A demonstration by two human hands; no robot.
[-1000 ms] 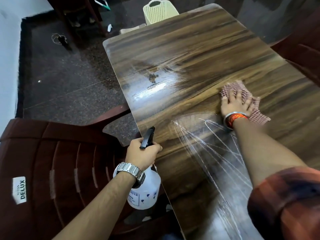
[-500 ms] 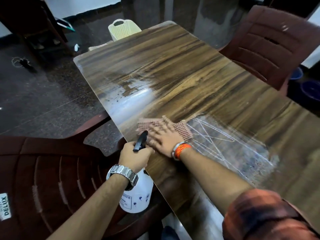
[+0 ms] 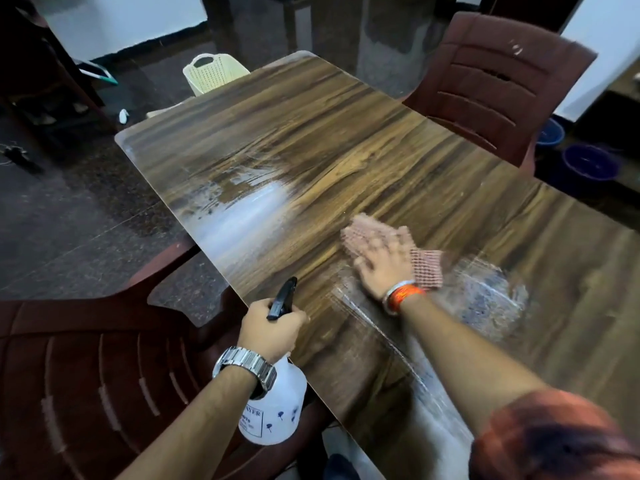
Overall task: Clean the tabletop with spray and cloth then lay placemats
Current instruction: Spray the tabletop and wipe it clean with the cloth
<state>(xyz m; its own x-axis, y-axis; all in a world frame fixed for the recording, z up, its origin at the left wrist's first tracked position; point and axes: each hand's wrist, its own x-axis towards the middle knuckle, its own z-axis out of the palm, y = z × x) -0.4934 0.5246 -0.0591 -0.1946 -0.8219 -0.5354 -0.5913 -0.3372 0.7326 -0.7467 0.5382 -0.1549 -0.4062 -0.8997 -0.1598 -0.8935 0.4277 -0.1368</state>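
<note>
The right hand (image 3: 379,265) lay flat, fingers spread, pressed down on the checked cloth (image 3: 424,268), which sat between palm and bench (image 3: 346,161). The cloth poked out beyond the fingertips and on the far-right side of the hand by the wrist; both hand and cloth were blurred. Orange and silver bands (image 3: 401,296) ringed that wrist. Wet streaks (image 3: 485,299) marked the wood grain just right of the cloth and ran along the near edge under the forearm, while a paler wet patch (image 3: 242,209) shone near the left edge of the bench.

The left hand (image 3: 272,332) was clenched around the neck of the spray bottle (image 3: 273,410), held off the bench, just beside its near-left edge and above a maroon plastic chair (image 3: 86,375). The black trigger head (image 3: 282,297) stuck up past the knuckles. The translucent white body hung below the wrist, which wore a metal watch (image 3: 246,365); its fill level could not be made out.

A second maroon chair (image 3: 491,81) stood at the far right side, and a cream perforated basket (image 3: 211,74) sat on the floor beyond the far end, contents not visible.
</note>
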